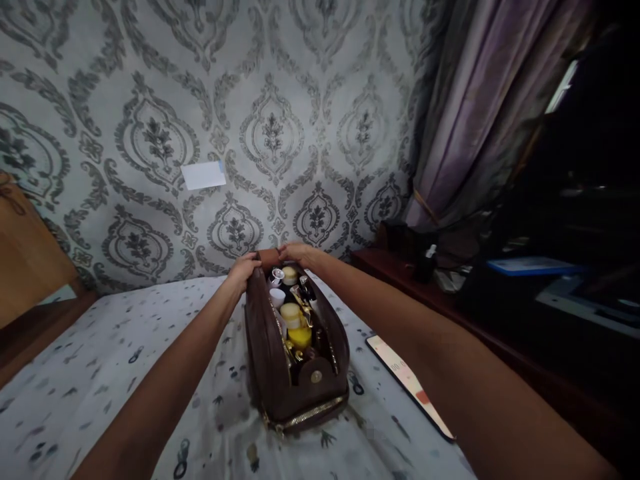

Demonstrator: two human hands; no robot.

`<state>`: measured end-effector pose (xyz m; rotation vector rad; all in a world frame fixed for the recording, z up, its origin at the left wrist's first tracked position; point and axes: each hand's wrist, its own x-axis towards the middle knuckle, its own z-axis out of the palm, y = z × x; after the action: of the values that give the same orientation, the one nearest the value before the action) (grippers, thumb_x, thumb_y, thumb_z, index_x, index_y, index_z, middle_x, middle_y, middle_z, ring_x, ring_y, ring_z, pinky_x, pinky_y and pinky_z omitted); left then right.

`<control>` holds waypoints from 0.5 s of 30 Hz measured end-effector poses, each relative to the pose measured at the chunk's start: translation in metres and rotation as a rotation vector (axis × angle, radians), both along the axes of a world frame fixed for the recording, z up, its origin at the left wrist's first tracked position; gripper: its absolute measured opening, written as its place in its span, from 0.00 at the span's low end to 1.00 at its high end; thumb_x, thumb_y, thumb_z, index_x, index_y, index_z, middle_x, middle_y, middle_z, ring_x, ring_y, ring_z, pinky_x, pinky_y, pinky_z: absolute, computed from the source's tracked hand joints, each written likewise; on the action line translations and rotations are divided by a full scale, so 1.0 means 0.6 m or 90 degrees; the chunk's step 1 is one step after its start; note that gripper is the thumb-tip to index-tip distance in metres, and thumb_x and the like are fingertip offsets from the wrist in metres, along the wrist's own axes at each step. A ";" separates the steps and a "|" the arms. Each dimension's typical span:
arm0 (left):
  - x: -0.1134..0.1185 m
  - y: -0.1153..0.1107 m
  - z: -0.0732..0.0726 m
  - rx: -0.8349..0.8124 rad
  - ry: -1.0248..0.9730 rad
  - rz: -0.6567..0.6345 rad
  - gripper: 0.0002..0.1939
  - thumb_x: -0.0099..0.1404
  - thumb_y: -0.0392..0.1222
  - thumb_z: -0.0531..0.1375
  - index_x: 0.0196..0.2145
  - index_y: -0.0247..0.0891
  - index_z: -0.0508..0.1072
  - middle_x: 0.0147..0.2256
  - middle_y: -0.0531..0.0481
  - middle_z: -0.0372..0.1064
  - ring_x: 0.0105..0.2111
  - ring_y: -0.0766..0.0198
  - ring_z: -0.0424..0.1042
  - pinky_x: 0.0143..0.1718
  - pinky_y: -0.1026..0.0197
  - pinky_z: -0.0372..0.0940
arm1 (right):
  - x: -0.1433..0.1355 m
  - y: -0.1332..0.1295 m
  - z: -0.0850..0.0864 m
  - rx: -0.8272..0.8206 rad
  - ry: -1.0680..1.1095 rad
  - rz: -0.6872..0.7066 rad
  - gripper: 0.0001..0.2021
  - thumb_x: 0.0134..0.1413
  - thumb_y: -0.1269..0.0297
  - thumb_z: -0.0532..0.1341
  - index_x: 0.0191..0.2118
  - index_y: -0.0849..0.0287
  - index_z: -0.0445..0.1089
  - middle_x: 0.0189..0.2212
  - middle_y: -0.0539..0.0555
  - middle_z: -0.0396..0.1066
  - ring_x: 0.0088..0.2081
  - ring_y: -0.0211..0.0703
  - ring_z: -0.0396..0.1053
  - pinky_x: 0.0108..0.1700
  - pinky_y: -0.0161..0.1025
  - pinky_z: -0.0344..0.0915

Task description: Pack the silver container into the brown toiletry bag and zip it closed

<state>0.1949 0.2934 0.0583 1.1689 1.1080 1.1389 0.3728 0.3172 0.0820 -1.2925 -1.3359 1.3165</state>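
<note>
A dark brown cosmetic bag [260,360] lies lengthwise on the bed, its zipped top wide open. Inside are several jars and bottles, among them a yellow jar [300,338], a cream-lidded jar [290,313] and a white cap [277,297]. My left hand [245,268] grips the far left corner of the bag. At the far right corner, my right hand [299,253] has its fingers closed on the edge, next to a lighter brown flap [269,258]. The fingertips of both hands are partly hidden. A snap button [316,377] shows on the near flap.
To the right, a phone [413,387] with a lit screen lies on the patterned bedsheet [210,413], partly under my right forearm. Behind the bed stands a wallpapered wall [280,133]. A wooden headboard-like panel [30,247] is at left; a dark red ledge [390,270] and purple curtain [475,100] are at right.
</note>
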 end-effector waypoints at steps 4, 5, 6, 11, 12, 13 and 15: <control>0.003 -0.012 0.008 0.029 -0.046 0.021 0.27 0.51 0.29 0.64 0.50 0.38 0.73 0.23 0.57 0.73 0.20 0.68 0.69 0.25 0.67 0.64 | 0.008 -0.006 -0.005 0.016 0.038 0.010 0.19 0.65 0.56 0.62 0.57 0.59 0.67 0.55 0.59 0.70 0.51 0.49 0.72 0.51 0.52 0.73; 0.005 -0.014 0.011 0.038 -0.059 0.023 0.26 0.49 0.29 0.64 0.48 0.37 0.74 0.22 0.58 0.72 0.20 0.68 0.69 0.24 0.67 0.63 | 0.010 -0.009 -0.007 0.029 0.052 0.010 0.18 0.65 0.57 0.62 0.56 0.60 0.68 0.54 0.58 0.70 0.49 0.48 0.73 0.50 0.51 0.73; 0.006 -0.015 0.014 0.046 -0.069 0.024 0.23 0.49 0.31 0.65 0.46 0.36 0.75 0.22 0.57 0.72 0.19 0.67 0.69 0.24 0.67 0.62 | 0.012 -0.012 -0.009 0.042 0.065 0.009 0.17 0.65 0.58 0.62 0.54 0.60 0.69 0.51 0.57 0.72 0.47 0.46 0.73 0.48 0.49 0.73; 0.014 -0.013 0.024 0.078 -0.091 0.040 0.23 0.47 0.38 0.69 0.44 0.35 0.76 0.25 0.53 0.75 0.23 0.66 0.72 0.28 0.65 0.65 | 0.015 -0.020 -0.010 0.089 0.130 0.005 0.06 0.49 0.69 0.65 0.36 0.58 0.74 0.30 0.47 0.75 0.36 0.41 0.71 0.41 0.39 0.66; 0.015 -0.014 0.025 0.088 -0.093 0.044 0.27 0.46 0.37 0.69 0.46 0.35 0.76 0.27 0.53 0.76 0.24 0.66 0.73 0.30 0.65 0.66 | 0.015 -0.021 -0.007 0.094 0.141 0.010 0.06 0.46 0.67 0.65 0.35 0.57 0.74 0.30 0.47 0.75 0.36 0.41 0.70 0.42 0.39 0.65; 0.016 -0.014 0.027 0.101 -0.095 0.047 0.30 0.45 0.35 0.69 0.49 0.36 0.75 0.28 0.53 0.76 0.25 0.67 0.73 0.31 0.65 0.67 | 0.015 -0.023 -0.004 0.099 0.150 0.015 0.08 0.45 0.66 0.66 0.35 0.56 0.74 0.30 0.47 0.76 0.36 0.42 0.70 0.43 0.40 0.64; 0.016 -0.019 0.030 0.132 -0.099 0.049 0.32 0.44 0.33 0.69 0.51 0.38 0.75 0.29 0.55 0.76 0.26 0.67 0.74 0.33 0.65 0.67 | 0.015 -0.027 0.005 0.112 0.165 0.027 0.12 0.40 0.64 0.68 0.36 0.55 0.74 0.32 0.48 0.77 0.38 0.43 0.71 0.45 0.42 0.63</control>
<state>0.2045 0.2820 0.0766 1.1820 0.9377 1.4066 0.3817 0.3009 0.0849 -0.9440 -1.2706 1.3131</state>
